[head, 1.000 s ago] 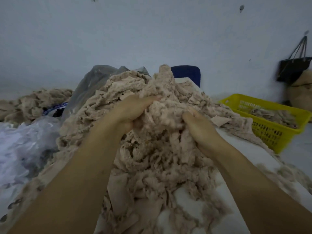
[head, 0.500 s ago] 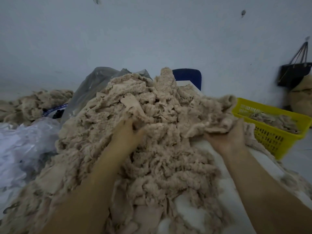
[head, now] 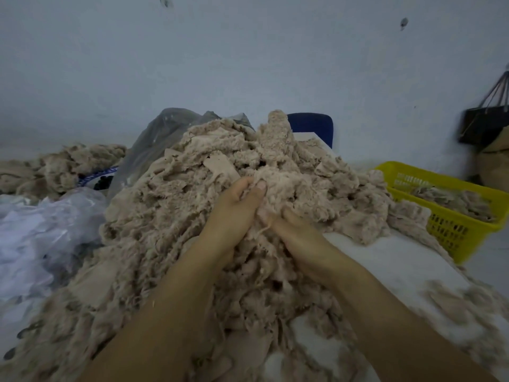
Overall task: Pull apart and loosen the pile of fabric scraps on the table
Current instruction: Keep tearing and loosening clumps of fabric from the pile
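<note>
A big heap of beige fabric scraps [head: 170,205] covers most of the white table [head: 391,260]. My left hand [head: 234,210] is dug into the middle of the heap, its fingers curled round a clump of scraps. Right beside it, my right hand [head: 297,235] grips the same clump lower down, its fingertips buried in the fabric. The two hands nearly touch.
A yellow plastic basket [head: 451,230] holding more scraps stands at the right. Clear plastic bags [head: 49,224] lie at the left, with another scrap heap [head: 63,166] behind them. A blue chair back [head: 311,128] rises behind the heap. A dark bag [head: 482,125] hangs on the wall.
My right hand, which had pulled a clump out toward the basket, has come back to the middle of the heap. Both hands now grip fabric side by side.
</note>
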The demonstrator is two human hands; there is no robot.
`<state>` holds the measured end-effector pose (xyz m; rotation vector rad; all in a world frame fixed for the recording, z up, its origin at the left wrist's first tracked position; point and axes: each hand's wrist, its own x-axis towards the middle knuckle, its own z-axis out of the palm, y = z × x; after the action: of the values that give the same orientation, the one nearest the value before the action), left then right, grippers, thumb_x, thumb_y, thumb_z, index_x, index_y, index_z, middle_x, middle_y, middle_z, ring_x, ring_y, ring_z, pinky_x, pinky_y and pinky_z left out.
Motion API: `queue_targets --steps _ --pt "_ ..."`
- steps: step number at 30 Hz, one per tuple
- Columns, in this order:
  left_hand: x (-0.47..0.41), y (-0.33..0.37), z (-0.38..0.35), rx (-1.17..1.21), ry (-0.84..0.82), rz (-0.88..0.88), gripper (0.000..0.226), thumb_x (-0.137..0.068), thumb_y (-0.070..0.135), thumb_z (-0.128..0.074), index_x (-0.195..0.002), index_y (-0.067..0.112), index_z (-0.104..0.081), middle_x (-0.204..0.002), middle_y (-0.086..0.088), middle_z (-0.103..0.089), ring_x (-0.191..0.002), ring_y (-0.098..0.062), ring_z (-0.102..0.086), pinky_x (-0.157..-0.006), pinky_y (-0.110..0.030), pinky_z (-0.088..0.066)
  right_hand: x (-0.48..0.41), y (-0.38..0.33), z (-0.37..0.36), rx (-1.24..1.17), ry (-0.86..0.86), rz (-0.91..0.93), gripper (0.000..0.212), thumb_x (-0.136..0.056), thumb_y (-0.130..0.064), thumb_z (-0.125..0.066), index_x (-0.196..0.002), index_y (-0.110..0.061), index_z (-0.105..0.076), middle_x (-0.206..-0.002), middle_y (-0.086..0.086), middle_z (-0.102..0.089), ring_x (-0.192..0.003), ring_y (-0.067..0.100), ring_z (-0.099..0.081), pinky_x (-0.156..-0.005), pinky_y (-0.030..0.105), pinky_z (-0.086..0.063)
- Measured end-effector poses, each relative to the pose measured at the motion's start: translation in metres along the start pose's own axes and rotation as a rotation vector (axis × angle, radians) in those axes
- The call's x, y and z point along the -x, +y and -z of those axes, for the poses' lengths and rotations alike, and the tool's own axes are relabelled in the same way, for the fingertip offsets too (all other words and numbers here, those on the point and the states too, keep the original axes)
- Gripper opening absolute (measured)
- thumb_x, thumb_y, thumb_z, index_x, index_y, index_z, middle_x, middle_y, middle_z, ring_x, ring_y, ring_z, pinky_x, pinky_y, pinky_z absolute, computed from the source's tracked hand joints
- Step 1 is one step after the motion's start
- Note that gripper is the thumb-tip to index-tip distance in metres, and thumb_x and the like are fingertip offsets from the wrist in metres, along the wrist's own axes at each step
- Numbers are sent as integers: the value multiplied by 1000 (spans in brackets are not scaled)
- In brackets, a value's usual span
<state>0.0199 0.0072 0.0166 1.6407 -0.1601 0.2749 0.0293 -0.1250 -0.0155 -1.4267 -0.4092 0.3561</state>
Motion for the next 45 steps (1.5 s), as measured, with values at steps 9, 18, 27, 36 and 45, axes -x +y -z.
queue_targets --steps 9,18,27,36,45 --pt "-31 29 58 932 309 300 38 -102 12 -40 -65 17 -44 -52 4 -46 -41 -7 -40 -41 -19 -42 14 -4 20 393 289 -51 19 -97 -24 -54 -88 -37 -65 -60 2 -58 -46 14 -53 -46 19 -44" --pt "-35 -8 84 221 575 359 38 -104 16 -42 -140 6 -48 -112 -7 -62 -81 -16 -56 -52 -21 -47 9 -11 66 539 613 -22 14 -94 -12 -56 -88 -25 -53 -62 -14 -54 -56 -2 -52 -59 29 -48" --pt "-12 -6 8 -271 -322 270 32 -83 50 -71 -96 21 -75 -77 10 -74 -67 -5 -67 -57 -17 -52 -7 -20 36 821 498 239 19 -91 -4 -56 -100 -21 -55 -82 -4 -59 -73 4 -58 -62 20 -48" --pt "-32 13 85 651 -152 95 24 -96 42 -58 -84 23 -65 -39 -1 -44 -33 -10 -38 -34 -19 -34 15 25 87 816 524 -190 39 -102 -32 -45 -139 -21 -51 -132 6 -58 -116 25 -54 -89 26 -39" --pt "-6 -24 -4 -99 -563 307 33 -73 51 -80 -100 36 -68 -99 16 -73 -91 -5 -70 -76 -17 -54 -6 -42 40 -76 441 63 24 -92 -30 -64 -114 -20 -70 -103 4 -76 -93 21 -73 -78 39 -60"
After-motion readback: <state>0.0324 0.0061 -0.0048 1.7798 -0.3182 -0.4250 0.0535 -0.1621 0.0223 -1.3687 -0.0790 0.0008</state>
